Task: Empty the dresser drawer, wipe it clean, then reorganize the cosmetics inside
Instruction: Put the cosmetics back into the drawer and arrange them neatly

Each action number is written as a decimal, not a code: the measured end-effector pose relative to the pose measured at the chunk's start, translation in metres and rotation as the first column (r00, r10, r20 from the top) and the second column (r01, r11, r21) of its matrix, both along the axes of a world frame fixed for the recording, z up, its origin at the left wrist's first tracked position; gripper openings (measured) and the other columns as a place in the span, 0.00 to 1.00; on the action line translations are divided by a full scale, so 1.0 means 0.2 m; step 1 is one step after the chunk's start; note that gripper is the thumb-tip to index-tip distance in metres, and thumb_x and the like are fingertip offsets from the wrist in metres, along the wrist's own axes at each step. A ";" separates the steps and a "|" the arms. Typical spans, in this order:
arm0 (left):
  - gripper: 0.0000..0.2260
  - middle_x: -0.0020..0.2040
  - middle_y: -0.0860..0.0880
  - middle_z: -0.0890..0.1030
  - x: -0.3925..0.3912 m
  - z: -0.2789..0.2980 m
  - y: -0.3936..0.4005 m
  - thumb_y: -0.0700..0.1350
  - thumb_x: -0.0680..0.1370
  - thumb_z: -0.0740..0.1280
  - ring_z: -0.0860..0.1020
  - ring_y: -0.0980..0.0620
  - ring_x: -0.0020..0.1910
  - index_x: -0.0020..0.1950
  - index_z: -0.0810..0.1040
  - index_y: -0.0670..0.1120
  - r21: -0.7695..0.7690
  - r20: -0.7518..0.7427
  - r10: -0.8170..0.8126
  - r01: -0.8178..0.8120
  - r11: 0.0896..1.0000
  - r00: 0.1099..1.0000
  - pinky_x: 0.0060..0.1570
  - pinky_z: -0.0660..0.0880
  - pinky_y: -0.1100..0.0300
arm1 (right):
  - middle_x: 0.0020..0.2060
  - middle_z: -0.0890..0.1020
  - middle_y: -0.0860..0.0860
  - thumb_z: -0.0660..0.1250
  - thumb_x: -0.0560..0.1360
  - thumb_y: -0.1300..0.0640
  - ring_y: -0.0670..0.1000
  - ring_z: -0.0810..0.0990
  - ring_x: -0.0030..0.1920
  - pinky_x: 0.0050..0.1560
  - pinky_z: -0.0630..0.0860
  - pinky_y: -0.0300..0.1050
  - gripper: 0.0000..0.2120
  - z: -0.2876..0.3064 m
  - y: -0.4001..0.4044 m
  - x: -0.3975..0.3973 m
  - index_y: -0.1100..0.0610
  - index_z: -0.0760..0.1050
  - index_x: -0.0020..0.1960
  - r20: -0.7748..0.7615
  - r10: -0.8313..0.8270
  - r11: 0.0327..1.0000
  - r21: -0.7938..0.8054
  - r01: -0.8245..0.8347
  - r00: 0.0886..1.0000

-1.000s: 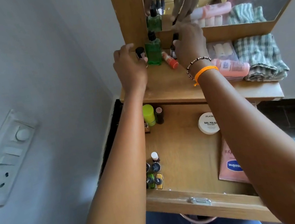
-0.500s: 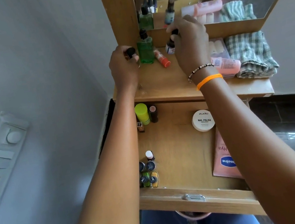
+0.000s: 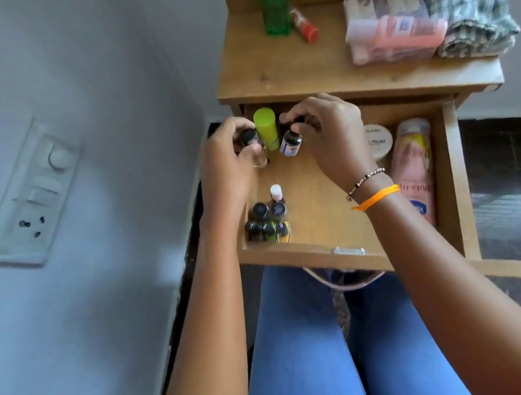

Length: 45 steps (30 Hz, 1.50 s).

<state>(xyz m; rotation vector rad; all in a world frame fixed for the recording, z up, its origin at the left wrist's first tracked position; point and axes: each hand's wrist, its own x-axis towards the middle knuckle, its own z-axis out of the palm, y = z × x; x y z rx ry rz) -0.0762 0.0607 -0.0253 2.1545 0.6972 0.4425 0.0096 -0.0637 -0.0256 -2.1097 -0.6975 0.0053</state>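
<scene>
Head view: left hand [image 3: 229, 164] gripping a clear black-capped bottle [image 3: 251, 143], right hand [image 3: 329, 140] pinching a small dark-capped bottle [image 3: 291, 144], both over the open drawer [image 3: 326, 220]. Between the hands, a lime-green tube [image 3: 266, 128]. Below the left hand, clustered nail polish bottles [image 3: 268, 220].
</scene>
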 end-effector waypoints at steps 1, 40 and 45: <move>0.11 0.45 0.54 0.80 -0.02 -0.02 -0.01 0.35 0.72 0.69 0.78 0.56 0.46 0.50 0.78 0.48 0.026 -0.044 -0.018 0.019 0.999 0.999 0.47 0.75 0.63 | 0.45 0.81 0.54 0.65 0.70 0.67 0.53 0.79 0.44 0.47 0.75 0.45 0.09 -0.02 -0.01 -0.02 0.59 0.80 0.47 -0.011 0.000 1.000 -0.008 0.000 1.000; 0.10 0.55 0.47 0.79 -0.14 -0.21 -0.07 0.45 0.73 0.72 0.70 0.48 0.57 0.53 0.83 0.53 0.213 -0.365 -0.129 0.217 0.953 0.922 0.56 0.69 0.56 | 0.51 0.79 0.57 0.69 0.71 0.64 0.56 0.77 0.52 0.52 0.73 0.46 0.10 -0.30 -0.02 -0.14 0.56 0.81 0.52 -0.262 0.209 0.838 -0.448 -0.311 0.942; 0.07 0.55 0.47 0.79 -0.13 -0.22 -0.07 0.44 0.73 0.71 0.71 0.47 0.57 0.50 0.84 0.52 0.214 -0.381 -0.117 0.210 0.954 0.917 0.51 0.65 0.59 | 0.51 0.78 0.57 0.69 0.70 0.64 0.57 0.77 0.52 0.51 0.71 0.43 0.11 -0.31 0.00 -0.15 0.56 0.81 0.51 -0.273 0.194 0.843 -0.445 -0.302 0.942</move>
